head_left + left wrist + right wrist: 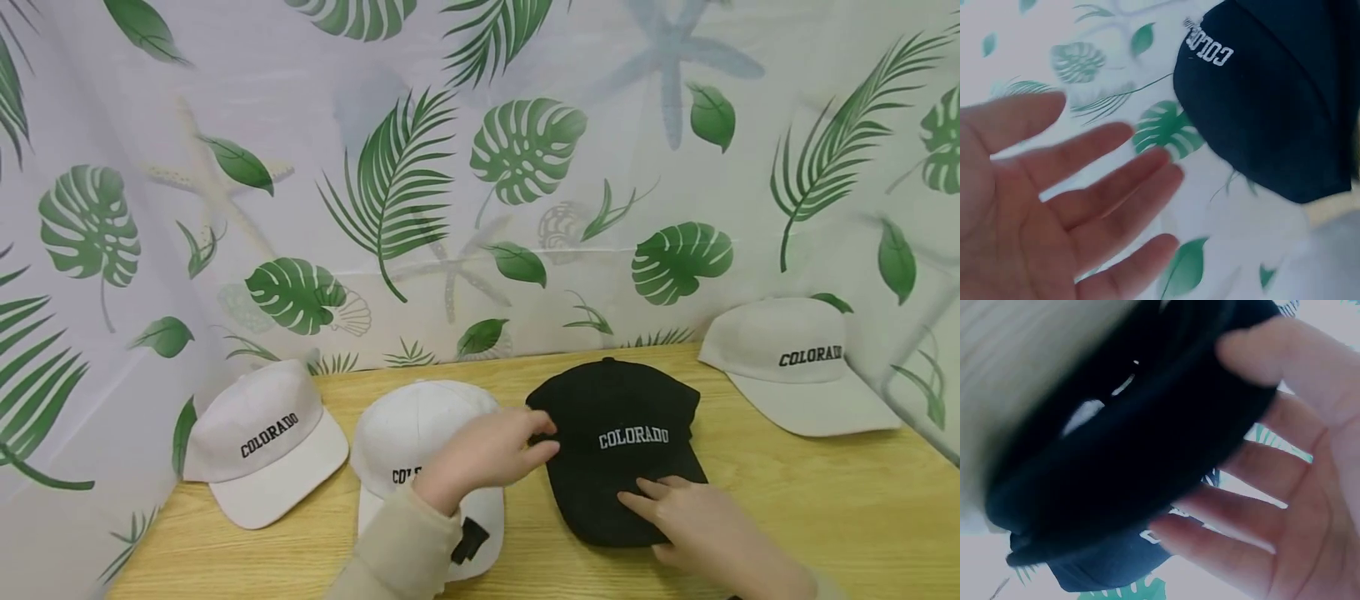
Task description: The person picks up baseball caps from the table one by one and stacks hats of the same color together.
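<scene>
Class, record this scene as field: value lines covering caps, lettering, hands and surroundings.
Left to right: left cap, second cap, black cap, right cap
Lettering: COLORADO; white on black cap, dark on others, partly hidden on second cap
Left hand: fingers extended near black cap
Right hand: pinches black cap's brim
Table: wood-grain
Backdrop: leaf print

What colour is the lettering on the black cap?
White. The lettering on the black cap shows best in the head view.
</scene>
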A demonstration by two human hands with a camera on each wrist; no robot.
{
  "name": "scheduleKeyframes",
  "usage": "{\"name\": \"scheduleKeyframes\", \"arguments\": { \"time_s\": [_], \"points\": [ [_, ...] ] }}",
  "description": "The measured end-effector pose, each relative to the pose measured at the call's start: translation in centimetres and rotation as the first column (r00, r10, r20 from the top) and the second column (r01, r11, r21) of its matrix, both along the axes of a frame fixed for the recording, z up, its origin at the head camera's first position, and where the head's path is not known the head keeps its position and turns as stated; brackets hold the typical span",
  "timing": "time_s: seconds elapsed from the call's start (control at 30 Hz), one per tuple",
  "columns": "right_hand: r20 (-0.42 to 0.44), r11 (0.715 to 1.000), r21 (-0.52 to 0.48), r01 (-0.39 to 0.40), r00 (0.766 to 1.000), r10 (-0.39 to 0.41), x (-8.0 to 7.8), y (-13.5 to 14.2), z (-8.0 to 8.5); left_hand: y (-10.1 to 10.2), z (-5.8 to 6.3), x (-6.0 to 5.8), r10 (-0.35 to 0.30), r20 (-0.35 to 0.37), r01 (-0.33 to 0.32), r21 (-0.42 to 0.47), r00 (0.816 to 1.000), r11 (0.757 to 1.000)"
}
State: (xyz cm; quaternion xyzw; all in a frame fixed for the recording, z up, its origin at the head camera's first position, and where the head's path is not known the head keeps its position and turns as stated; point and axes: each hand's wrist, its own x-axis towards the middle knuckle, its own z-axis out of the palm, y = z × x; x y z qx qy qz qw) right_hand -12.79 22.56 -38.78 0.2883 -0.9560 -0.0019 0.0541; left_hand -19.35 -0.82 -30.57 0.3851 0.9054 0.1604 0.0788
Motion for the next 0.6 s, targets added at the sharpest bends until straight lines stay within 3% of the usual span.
{"name": "scheduleKeyframes", "arguments": {
  "time_s": [0.13, 0.27, 0.37, 0.6],
  "points": [
    [0.073, 0.999, -0.015, 0.052, 0.996, -0.051, 0.4, 0.8, 0.2, 4.7, 0.5, -2.9, 0.092, 0.05, -0.093, 0.018, 0.995, 0.996],
    [0.204, 0.99, -0.023, 0.142, 0.97, -0.135, 0.5, 1.0, 0.2, 8.0, -0.4, -5.4, 0.191, 0.094, -0.196, 0.041, 0.977, 0.98],
    [0.278, 0.981, -0.044, 0.189, 0.946, -0.169, 0.5, 1.0, 0.1, 9.4, -1.7, -7.1, 0.247, 0.125, -0.256, 0.066, 0.961, 0.964],
    [0.237, 0.988, -0.09, 0.125, 0.966, -0.101, 0.6, 1.1, 0.3, 10.2, -4.4, -9.6, 0.356, 0.255, -0.4, 0.144, 0.899, 0.905]
  ]
}}
